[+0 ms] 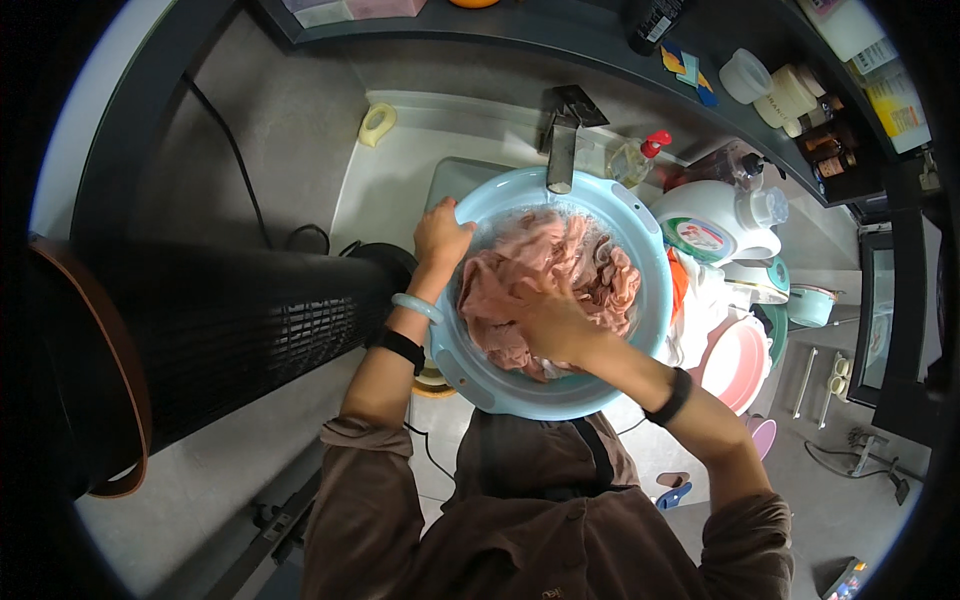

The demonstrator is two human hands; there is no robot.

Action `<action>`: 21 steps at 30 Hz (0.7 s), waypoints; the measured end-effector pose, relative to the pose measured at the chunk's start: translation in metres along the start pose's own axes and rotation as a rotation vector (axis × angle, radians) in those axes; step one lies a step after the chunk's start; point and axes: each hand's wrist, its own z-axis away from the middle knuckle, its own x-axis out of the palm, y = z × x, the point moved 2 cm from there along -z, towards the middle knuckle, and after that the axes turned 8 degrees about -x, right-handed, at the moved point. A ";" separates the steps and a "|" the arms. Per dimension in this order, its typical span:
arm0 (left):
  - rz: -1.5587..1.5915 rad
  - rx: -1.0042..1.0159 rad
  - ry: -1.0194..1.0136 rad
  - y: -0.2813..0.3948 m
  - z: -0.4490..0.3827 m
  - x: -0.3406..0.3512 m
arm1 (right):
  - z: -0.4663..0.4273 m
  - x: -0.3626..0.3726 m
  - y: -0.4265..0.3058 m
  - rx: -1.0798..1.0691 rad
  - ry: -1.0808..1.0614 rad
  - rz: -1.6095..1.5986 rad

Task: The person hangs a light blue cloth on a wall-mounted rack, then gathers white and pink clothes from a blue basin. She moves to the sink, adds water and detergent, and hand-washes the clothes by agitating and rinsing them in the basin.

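A light blue plastic basin (651,300) stands under a metal faucet (561,154), holding sudsy water and a bunched pink cloth (487,289). At the basin's upper left, my left hand (442,234) grips the rim, with the thumb over the edge. My right hand (551,319) is in the basin, on top of the wet cloth; it is blurred, and its fingers are hard to make out, so whether they close on the cloth I cannot tell. Water seems to run from the faucet at the basin's far edge.
Right of the basin are a white detergent jug (720,221), a pump bottle with a red top (634,161), white cloth (697,300) and a pink basin (739,364). A tall black cylindrical appliance (225,315) is at the left. A dark shelf (450,26) with containers runs above.
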 end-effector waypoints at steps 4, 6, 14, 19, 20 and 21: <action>-0.008 0.001 0.027 -0.001 0.000 0.001 | -0.045 0.047 0.001 -0.018 -0.102 -0.060; -0.023 0.000 0.014 -0.001 0.000 0.001 | -0.060 0.050 0.013 0.060 -0.175 -0.128; -0.013 -0.036 -0.011 0.000 -0.001 0.001 | -0.060 0.010 0.112 0.207 -0.180 -0.115; -0.019 -0.029 -0.030 -0.001 -0.009 0.006 | -0.043 0.060 0.150 0.407 -0.354 -0.096; -0.022 -0.026 -0.025 -0.001 -0.011 0.007 | -0.039 0.072 0.160 0.519 -0.308 -0.174; -0.029 -0.028 -0.025 0.000 -0.013 0.007 | -0.032 0.084 0.169 0.657 -0.306 -0.223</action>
